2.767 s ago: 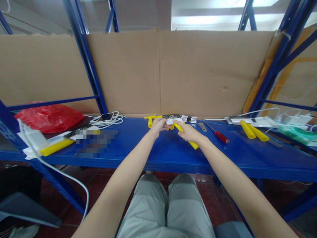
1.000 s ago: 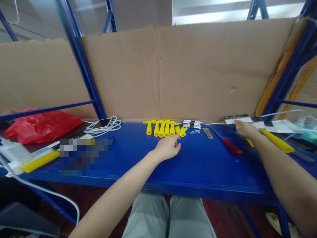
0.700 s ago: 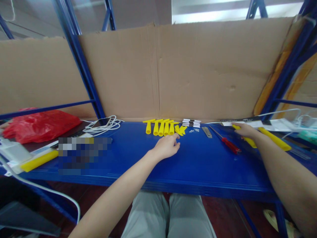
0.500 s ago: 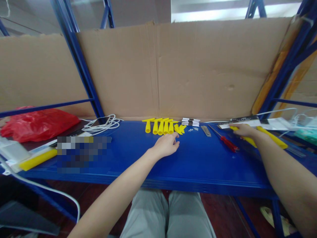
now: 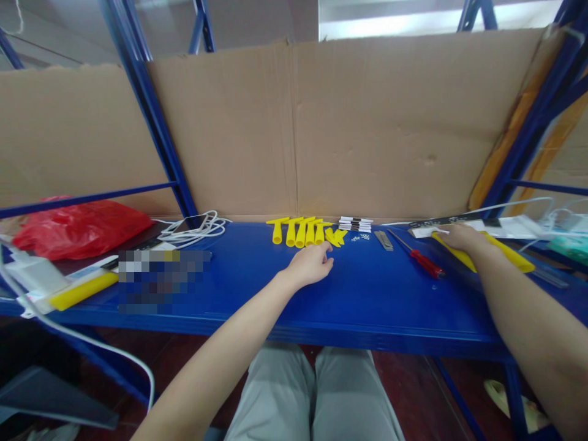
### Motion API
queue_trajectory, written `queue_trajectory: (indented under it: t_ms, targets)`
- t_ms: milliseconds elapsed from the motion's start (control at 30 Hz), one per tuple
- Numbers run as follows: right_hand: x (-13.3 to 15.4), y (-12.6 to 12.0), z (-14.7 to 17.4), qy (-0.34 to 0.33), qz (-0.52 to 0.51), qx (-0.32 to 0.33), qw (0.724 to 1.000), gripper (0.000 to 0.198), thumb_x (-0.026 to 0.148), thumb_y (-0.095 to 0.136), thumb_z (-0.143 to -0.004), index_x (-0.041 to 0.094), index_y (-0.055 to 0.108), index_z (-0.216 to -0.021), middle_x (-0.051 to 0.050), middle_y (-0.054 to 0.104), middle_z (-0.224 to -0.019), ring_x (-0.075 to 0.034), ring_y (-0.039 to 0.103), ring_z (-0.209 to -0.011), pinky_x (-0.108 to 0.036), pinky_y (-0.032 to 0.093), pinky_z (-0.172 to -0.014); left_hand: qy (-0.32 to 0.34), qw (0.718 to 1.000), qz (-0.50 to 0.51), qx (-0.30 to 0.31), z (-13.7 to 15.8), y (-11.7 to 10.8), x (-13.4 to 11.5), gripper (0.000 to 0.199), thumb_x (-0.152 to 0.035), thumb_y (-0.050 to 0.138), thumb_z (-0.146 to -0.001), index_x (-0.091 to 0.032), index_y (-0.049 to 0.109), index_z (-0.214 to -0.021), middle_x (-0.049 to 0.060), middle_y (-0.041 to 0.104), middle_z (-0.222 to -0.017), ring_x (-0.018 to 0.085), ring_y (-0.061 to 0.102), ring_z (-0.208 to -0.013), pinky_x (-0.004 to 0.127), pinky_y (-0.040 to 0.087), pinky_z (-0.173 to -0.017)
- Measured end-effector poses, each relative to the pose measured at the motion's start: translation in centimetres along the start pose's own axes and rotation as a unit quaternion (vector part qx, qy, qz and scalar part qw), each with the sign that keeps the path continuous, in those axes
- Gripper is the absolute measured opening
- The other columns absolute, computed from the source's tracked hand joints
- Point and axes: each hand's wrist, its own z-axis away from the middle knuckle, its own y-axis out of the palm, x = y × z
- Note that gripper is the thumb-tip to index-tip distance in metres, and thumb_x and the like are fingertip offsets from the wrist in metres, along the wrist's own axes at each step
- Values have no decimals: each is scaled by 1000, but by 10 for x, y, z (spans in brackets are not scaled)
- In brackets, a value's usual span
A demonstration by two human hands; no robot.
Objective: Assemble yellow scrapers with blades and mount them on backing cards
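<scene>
My left hand (image 5: 311, 263) rests low over the blue shelf top, its thumb and index finger apart and nothing visible in it. Just beyond its fingertips stand several yellow T-shaped plastic pieces with hollow round ends (image 5: 301, 234), in a row. Small yellow flat pieces (image 5: 339, 237) lie beside the index finger. My right hand (image 5: 462, 237) reaches down onto a long yellow piece (image 5: 509, 254) at the right, its fingers bent together. A small white bit shows at those fingertips; what they grip is hidden.
A red-handled screwdriver (image 5: 427, 263), thin grey metal strips (image 5: 383, 241), tiny screws (image 5: 361, 237) and a black-and-white stack (image 5: 355, 224) lie between my hands. At left are a red plastic bag (image 5: 82, 229), white cable (image 5: 197, 229) and white adapter (image 5: 39, 274). Cardboard (image 5: 367, 122) walls the back.
The view has shifted slightly. My right hand has moved a little to the right over the long yellow piece, while my left hand stays by the yellow pieces.
</scene>
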Motion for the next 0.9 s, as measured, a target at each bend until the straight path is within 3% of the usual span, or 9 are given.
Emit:
queue_trajectory:
  t_ms: [133,267,433,600,900]
  targets:
    - [-5,-11,15,116,-9,-6,993,47,28,40,-91,13,55,-133,-25,43,-141,-37,37,-133,-54,33,-103,5,1000,-1,-1,-1,1,1,30,-25,50,-85,-16,59,-113,7,71,-96,24,65,-92,33,49,-78]
    - [-12,-9,17,177,-37,44,983,50,26,44,-89,17,48,-138,-18,44,-143,-33,40,-132,-51,32,-106,6,1000,-9,-2,-1,1,1,30,-25,51,-85,-16,59,-113,7,70,-96,23,65,-91,32,49,-77]
    - [-16,-5,12,183,-35,44,982,52,22,43,-88,20,46,-139,-16,44,-143,-31,43,-131,-47,35,-105,6,1000,-15,0,-1,1,2,30,-25,51,-85,-17,58,-113,6,70,-95,22,66,-90,31,50,-78]
    - [-19,-8,13,201,-25,-7,979,52,24,42,-86,16,48,-137,-21,44,-141,-34,44,-128,-48,36,-101,8,1000,-16,2,-1,2,3,30,-26,51,-86,-17,58,-113,6,70,-96,21,66,-90,31,50,-78]
    - [-45,-10,5,202,-40,-36,978,53,30,37,-90,3,49,-134,-31,43,-137,-39,45,-125,-52,35,-99,13,1000,-21,3,0,1,1,30,-26,51,-86,-18,58,-114,5,70,-96,21,66,-90,31,49,-78]
